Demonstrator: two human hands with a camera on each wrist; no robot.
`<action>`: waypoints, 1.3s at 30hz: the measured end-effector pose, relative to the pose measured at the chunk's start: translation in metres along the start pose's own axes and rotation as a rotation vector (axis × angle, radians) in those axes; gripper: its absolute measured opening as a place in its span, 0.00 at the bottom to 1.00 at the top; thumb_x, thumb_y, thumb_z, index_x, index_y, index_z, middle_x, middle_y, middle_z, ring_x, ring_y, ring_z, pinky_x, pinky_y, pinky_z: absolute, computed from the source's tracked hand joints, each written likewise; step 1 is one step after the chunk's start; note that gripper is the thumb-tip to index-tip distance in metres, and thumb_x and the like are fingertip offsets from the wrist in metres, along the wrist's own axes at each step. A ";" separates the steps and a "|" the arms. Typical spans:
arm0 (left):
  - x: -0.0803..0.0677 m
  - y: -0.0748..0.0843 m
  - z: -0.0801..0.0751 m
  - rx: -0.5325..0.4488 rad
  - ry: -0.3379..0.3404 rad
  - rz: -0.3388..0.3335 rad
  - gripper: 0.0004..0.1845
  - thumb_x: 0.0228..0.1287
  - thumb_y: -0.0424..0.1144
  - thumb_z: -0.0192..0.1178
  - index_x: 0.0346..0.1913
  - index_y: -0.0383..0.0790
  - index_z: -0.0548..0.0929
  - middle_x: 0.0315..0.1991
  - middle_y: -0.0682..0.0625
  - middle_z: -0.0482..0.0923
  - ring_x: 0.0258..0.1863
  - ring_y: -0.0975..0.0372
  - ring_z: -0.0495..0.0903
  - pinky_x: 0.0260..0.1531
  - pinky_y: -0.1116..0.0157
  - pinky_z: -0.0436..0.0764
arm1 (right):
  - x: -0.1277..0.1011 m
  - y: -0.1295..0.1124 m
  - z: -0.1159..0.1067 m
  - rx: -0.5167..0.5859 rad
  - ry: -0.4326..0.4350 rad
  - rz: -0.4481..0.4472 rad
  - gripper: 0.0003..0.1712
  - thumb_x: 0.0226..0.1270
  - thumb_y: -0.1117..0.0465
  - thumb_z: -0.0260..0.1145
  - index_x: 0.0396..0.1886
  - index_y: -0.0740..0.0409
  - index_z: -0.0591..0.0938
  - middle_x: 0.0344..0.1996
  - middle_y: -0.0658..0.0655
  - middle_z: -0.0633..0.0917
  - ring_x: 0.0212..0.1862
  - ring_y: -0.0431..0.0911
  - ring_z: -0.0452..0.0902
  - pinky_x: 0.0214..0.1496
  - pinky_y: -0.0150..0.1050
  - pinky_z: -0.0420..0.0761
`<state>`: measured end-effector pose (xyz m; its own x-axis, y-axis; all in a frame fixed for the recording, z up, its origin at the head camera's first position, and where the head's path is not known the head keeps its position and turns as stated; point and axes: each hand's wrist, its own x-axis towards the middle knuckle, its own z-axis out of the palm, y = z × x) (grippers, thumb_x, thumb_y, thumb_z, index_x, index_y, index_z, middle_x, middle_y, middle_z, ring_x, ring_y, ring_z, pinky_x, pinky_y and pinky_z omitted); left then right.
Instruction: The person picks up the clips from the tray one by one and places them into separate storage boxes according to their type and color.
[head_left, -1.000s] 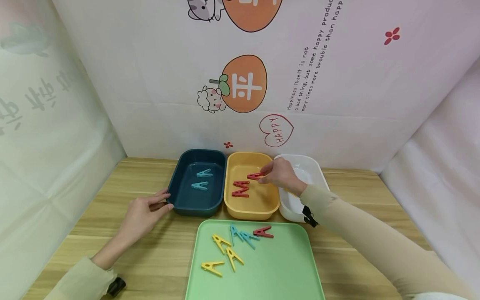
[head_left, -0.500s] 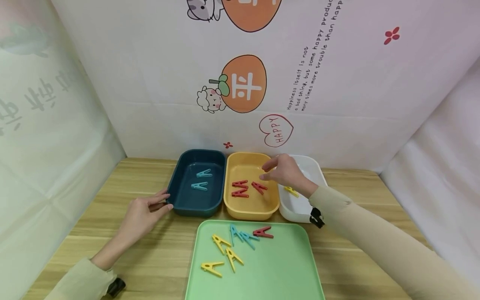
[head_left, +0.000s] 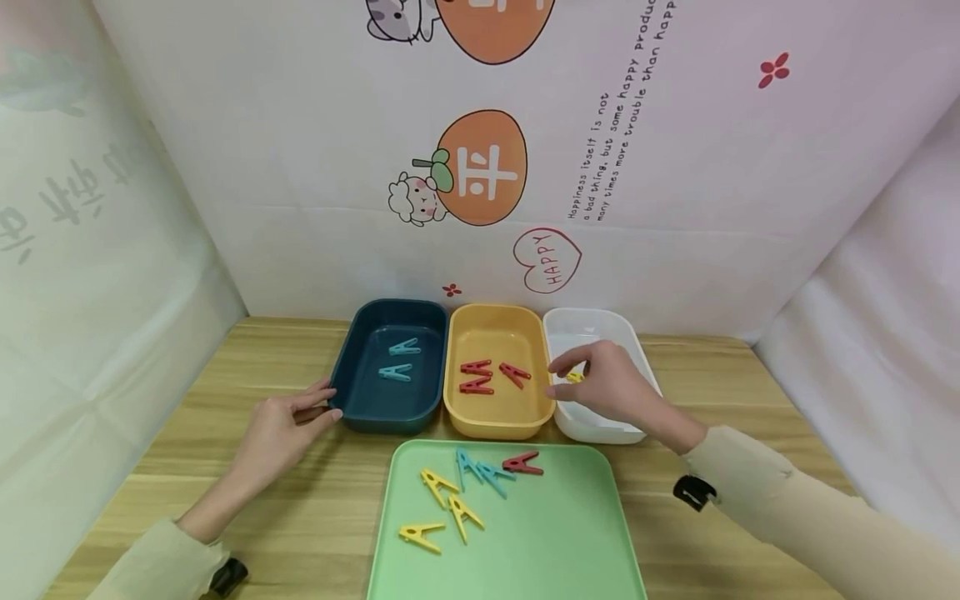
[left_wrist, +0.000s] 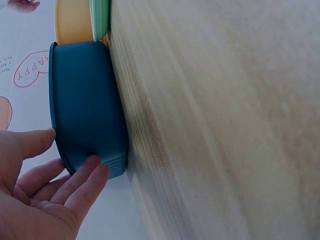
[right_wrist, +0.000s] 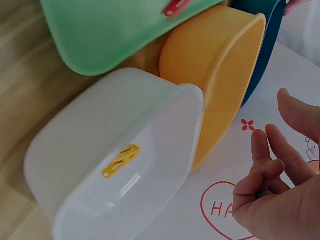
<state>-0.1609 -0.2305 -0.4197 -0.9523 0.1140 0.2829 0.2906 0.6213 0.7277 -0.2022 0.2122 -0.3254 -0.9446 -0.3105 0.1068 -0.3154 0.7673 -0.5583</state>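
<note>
1. Reading the head view as a clock, 12 at the far edge, we see the left hand [head_left: 281,437] at the 8 o'clock side of the dark blue bin [head_left: 431,421]. Its fingers are nearly straight and spread, their tips resting against the bin's wall.
2. We see the right hand [head_left: 611,383] hovering over the white bin [head_left: 592,427], thumb and forefinger apart, their tips near the 3 o'clock rim of the yellow bin [head_left: 498,429].
3. Taking the yellow bin as centre, we have the dark blue bin at 9 o'clock, the white bin at 3, and the green tray [head_left: 540,550] at 6.
4. Inside the dark blue bin we find two light-blue clothespins [head_left: 395,372], apart. The yellow bin holds three red clothespins [head_left: 514,374]: two close together toward 9 o'clock, one toward 3. In the white bin we see a yellow clothespin [right_wrist: 121,161], partly hidden by the right hand in the head view.
5. On the tray, we see three yellow pins [head_left: 422,536] between 9 and 11 o'clock, two blue pins [head_left: 495,478] near 11 to 12, and a red pin [head_left: 522,463] just past 12.
6. We see all this on a wooden tabletop [head_left: 300,533].
</note>
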 end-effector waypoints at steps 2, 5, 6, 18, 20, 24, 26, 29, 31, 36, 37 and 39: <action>-0.001 0.000 0.000 0.000 -0.001 -0.003 0.20 0.72 0.34 0.70 0.61 0.26 0.84 0.67 0.34 0.76 0.47 0.48 0.90 0.41 0.63 0.89 | -0.011 0.002 -0.001 -0.002 0.020 -0.011 0.15 0.58 0.58 0.84 0.42 0.60 0.93 0.36 0.53 0.90 0.32 0.48 0.73 0.34 0.40 0.72; -0.002 0.000 0.000 0.003 0.000 -0.007 0.20 0.72 0.34 0.70 0.61 0.26 0.85 0.67 0.34 0.76 0.47 0.48 0.90 0.40 0.64 0.89 | -0.025 0.003 -0.002 -0.007 0.057 -0.019 0.14 0.56 0.59 0.85 0.41 0.59 0.93 0.35 0.52 0.90 0.33 0.48 0.71 0.34 0.38 0.71; -0.002 0.000 0.000 0.003 -0.001 -0.008 0.20 0.72 0.34 0.70 0.61 0.26 0.85 0.67 0.34 0.76 0.47 0.48 0.90 0.40 0.64 0.89 | -0.030 0.003 -0.002 -0.003 0.068 -0.022 0.14 0.56 0.59 0.85 0.40 0.58 0.93 0.34 0.51 0.90 0.32 0.47 0.70 0.34 0.38 0.70; 0.000 0.001 -0.002 -0.002 -0.003 -0.007 0.21 0.73 0.34 0.69 0.62 0.25 0.83 0.68 0.33 0.75 0.48 0.47 0.89 0.39 0.67 0.89 | -0.076 0.007 0.019 0.074 0.052 0.047 0.10 0.57 0.60 0.85 0.38 0.51 0.93 0.26 0.45 0.82 0.24 0.41 0.64 0.26 0.33 0.66; 0.001 0.001 -0.002 0.002 -0.002 -0.006 0.21 0.73 0.34 0.69 0.62 0.26 0.84 0.69 0.33 0.75 0.48 0.47 0.89 0.39 0.66 0.89 | -0.081 0.009 0.022 0.075 0.050 0.059 0.09 0.57 0.60 0.84 0.37 0.50 0.93 0.27 0.46 0.83 0.24 0.41 0.65 0.26 0.33 0.67; 0.001 0.000 -0.001 0.014 0.003 -0.005 0.20 0.72 0.34 0.70 0.62 0.26 0.84 0.68 0.34 0.76 0.47 0.48 0.89 0.40 0.64 0.89 | -0.088 0.014 0.031 0.082 0.053 0.073 0.09 0.57 0.59 0.85 0.36 0.48 0.93 0.22 0.47 0.76 0.24 0.40 0.64 0.28 0.33 0.67; 0.001 -0.001 0.000 0.017 0.001 -0.003 0.20 0.72 0.34 0.70 0.61 0.26 0.84 0.68 0.34 0.76 0.47 0.48 0.89 0.40 0.64 0.89 | -0.091 0.016 0.035 0.083 0.052 0.078 0.09 0.56 0.59 0.85 0.36 0.48 0.93 0.21 0.47 0.74 0.25 0.40 0.64 0.29 0.33 0.67; 0.000 -0.001 0.001 0.013 -0.002 -0.004 0.20 0.72 0.34 0.70 0.61 0.25 0.84 0.67 0.34 0.76 0.47 0.48 0.89 0.40 0.64 0.89 | -0.095 0.019 0.040 0.090 0.049 0.072 0.10 0.56 0.60 0.85 0.36 0.50 0.93 0.22 0.45 0.76 0.25 0.40 0.65 0.28 0.33 0.67; 0.000 -0.001 0.001 0.011 -0.003 -0.005 0.20 0.72 0.34 0.70 0.61 0.26 0.84 0.68 0.34 0.76 0.48 0.48 0.89 0.40 0.64 0.89 | -0.097 0.021 0.043 0.099 0.049 0.061 0.10 0.55 0.60 0.85 0.37 0.51 0.93 0.24 0.43 0.79 0.26 0.40 0.65 0.28 0.33 0.67; 0.000 0.000 0.001 -0.001 -0.004 -0.010 0.20 0.73 0.34 0.70 0.61 0.26 0.84 0.68 0.34 0.75 0.48 0.48 0.89 0.40 0.64 0.89 | -0.100 0.024 0.048 0.115 0.050 0.070 0.10 0.55 0.59 0.86 0.36 0.51 0.93 0.26 0.42 0.81 0.26 0.39 0.65 0.28 0.33 0.67; 0.000 0.000 0.001 -0.003 -0.004 -0.011 0.20 0.73 0.34 0.70 0.61 0.26 0.84 0.68 0.34 0.75 0.48 0.48 0.89 0.40 0.64 0.89 | -0.100 0.024 0.049 0.115 0.049 0.074 0.10 0.55 0.58 0.86 0.36 0.51 0.93 0.26 0.42 0.80 0.26 0.38 0.65 0.28 0.32 0.67; 0.000 0.000 0.001 -0.002 -0.004 -0.012 0.20 0.73 0.34 0.70 0.61 0.26 0.84 0.68 0.34 0.75 0.48 0.48 0.89 0.40 0.64 0.89 | -0.101 0.026 0.051 0.115 0.045 0.079 0.11 0.55 0.58 0.86 0.37 0.50 0.93 0.26 0.42 0.80 0.25 0.38 0.64 0.27 0.32 0.67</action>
<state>-0.1607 -0.2300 -0.4203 -0.9560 0.1097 0.2721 0.2796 0.6211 0.7321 -0.1102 0.2351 -0.3924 -0.9700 -0.2241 0.0945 -0.2299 0.7180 -0.6570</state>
